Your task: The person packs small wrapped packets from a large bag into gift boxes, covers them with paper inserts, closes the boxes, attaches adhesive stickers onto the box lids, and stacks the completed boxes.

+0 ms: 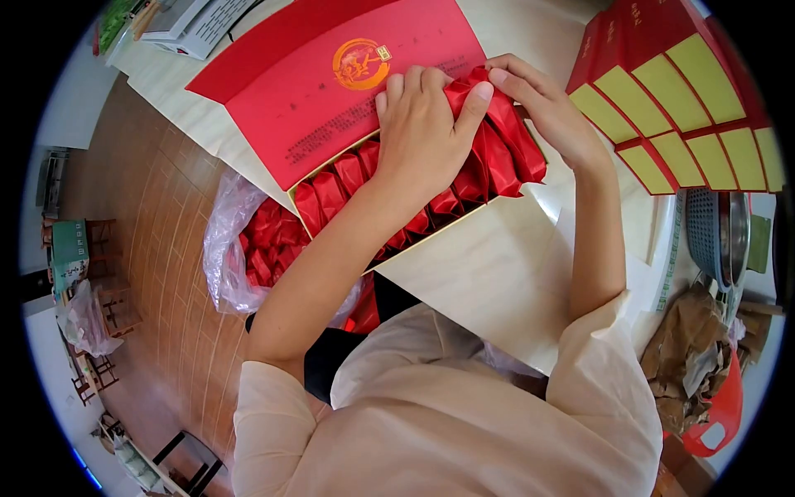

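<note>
An open red gift box (pixel 310 124) with a gold circular emblem inside its lid lies at an angle on the table. A row of shiny red foil packets (pixel 331 192) fills it, with several standing side by side at its right end. My left hand (pixel 424 124) reaches across the box, fingers near the lid and thumb against a red packet (pixel 465 89). My right hand (pixel 551 108) curls round the box's right end, its thumb and fingertips closed at the top of a red packet (pixel 515 137). My left hand and forearm hide the middle of the row.
Stacked red-and-yellow boxes (pixel 662 91) stand at the right of the pale table (pixel 464 273). A clear plastic bag (pixel 219 248) of red packets is at the left below the table edge. Brown paper (pixel 683 356), a grey basket (pixel 704 232) and a red bag (pixel 716 414) lie right.
</note>
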A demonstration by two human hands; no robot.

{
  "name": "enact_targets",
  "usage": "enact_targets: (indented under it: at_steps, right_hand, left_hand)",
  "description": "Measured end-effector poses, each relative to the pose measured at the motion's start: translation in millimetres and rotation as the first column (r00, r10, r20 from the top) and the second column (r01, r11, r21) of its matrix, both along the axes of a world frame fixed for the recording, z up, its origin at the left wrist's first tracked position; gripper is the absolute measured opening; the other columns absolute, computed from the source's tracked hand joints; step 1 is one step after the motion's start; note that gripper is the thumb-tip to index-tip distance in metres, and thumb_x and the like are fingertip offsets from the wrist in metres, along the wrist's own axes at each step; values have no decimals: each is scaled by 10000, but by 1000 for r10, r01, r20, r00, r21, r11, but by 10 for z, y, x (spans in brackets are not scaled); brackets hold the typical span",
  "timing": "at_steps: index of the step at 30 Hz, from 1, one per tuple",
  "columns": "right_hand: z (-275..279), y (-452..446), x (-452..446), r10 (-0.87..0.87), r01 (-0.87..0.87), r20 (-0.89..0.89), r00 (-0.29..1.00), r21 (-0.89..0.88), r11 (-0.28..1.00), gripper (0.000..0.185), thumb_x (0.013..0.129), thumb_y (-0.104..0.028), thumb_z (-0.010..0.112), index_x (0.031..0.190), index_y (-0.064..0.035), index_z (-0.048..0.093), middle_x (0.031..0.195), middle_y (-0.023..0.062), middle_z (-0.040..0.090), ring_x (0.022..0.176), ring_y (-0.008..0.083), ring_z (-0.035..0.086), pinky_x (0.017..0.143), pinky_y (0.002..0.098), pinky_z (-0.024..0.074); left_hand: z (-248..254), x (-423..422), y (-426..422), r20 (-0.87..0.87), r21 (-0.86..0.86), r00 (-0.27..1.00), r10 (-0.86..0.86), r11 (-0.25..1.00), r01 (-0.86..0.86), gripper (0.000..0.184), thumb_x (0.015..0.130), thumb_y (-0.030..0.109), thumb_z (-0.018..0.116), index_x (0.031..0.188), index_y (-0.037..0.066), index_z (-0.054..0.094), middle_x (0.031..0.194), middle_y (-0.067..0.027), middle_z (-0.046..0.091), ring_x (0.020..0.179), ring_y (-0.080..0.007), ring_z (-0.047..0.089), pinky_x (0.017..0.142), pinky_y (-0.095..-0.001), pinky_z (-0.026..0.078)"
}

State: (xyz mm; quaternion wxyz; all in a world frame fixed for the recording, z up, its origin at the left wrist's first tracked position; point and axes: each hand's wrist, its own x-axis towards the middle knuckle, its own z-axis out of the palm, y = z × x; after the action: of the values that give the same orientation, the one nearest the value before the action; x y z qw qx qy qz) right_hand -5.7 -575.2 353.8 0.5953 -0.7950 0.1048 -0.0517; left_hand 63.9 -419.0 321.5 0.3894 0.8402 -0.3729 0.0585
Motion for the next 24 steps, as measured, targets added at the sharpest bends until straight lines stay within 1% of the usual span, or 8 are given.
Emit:
enact_targets:
  at_steps: [6, 9, 11, 15, 18, 20, 21, 24]
  right_hand:
    - [-4, -15, 34, -20, 10, -102, 995, -102, 995, 325, 947, -314, 521, 1058, -28, 627, 884, 2, 597, 817, 106, 512, 761, 237, 407]
    - [-96, 17, 29, -2, 16, 56, 998, -255, 967, 343, 943, -318, 531, 1071, -13, 619, 926, 74, 633, 861, 186, 563, 772, 282, 434]
    - [-79, 90, -1, -53, 87, 80, 995, -502, 861, 319, 948, -281, 523, 1059, 6, 607, 911, 191, 646, 857, 334, 602, 751, 357, 459]
    - [-117, 279, -66, -130, 184, 131, 983, -677, 712, 248, 963, -184, 467, 1064, 17, 572, 825, 299, 589, 806, 473, 567, 684, 460, 447]
    - [-171, 230, -122, -71, 99, 69, 995, -609, 787, 304, 991, -224, 419, 1022, 43, 560, 846, 299, 567, 778, 427, 564, 716, 429, 440]
    - [30, 343, -133, -192, 134, -69, 979, -491, 861, 510, 1015, -390, 357, 984, 75, 563, 788, 178, 564, 739, 195, 450, 757, 348, 412]
    - [101, 318, -120, -226, 104, -236, 945, -439, 892, 569, 1010, -430, 363, 1052, 103, 557, 889, 153, 622, 808, 191, 489, 815, 328, 412]
    - [60, 330, -123, -65, -22, -199, 978, -407, 913, 541, 1001, -401, 417, 1236, 73, 529, 1169, 161, 608, 1076, 204, 541, 985, 291, 361]
  left_hand:
    - [8, 39, 33, 75, 42, 997, 4, 999, -8, 508, 893, 468, 527, 959, -30, 603, 932, -142, 579, 909, -296, 495, 828, -413, 372]
    - [-7, 48, 39, 93, 13, 996, 14, 1000, -15, 441, 871, 432, 572, 959, 2, 612, 920, -120, 586, 904, -289, 507, 822, -407, 379]
    - [-61, 58, 14, 151, 4, 988, 33, 999, -34, 406, 857, 411, 594, 955, 18, 613, 916, -112, 585, 906, -285, 510, 817, -405, 382]
    - [-100, 22, -24, 238, 17, 969, 72, 997, -78, 324, 841, 346, 630, 1006, 68, 601, 948, -96, 579, 932, -289, 514, 798, -408, 388]
    - [-131, 36, -38, 262, 23, 961, 86, 995, -96, 337, 815, 361, 648, 978, 68, 611, 935, -89, 576, 931, -264, 514, 778, -394, 392]
    - [-134, 28, -34, 250, 8, 962, 110, 993, -115, 336, 809, 368, 642, 949, 64, 614, 927, -85, 574, 935, -249, 506, 773, -383, 392]
    - [-160, 28, -60, 250, -23, 959, 132, 991, -131, 314, 811, 354, 638, 923, 62, 613, 921, -86, 570, 922, -251, 504, 767, -377, 391]
    - [-234, 46, -77, 319, -75, 931, 178, 984, -162, 279, 776, 321, 650, 869, 60, 618, 877, -79, 551, 901, -231, 497, 760, -356, 382]
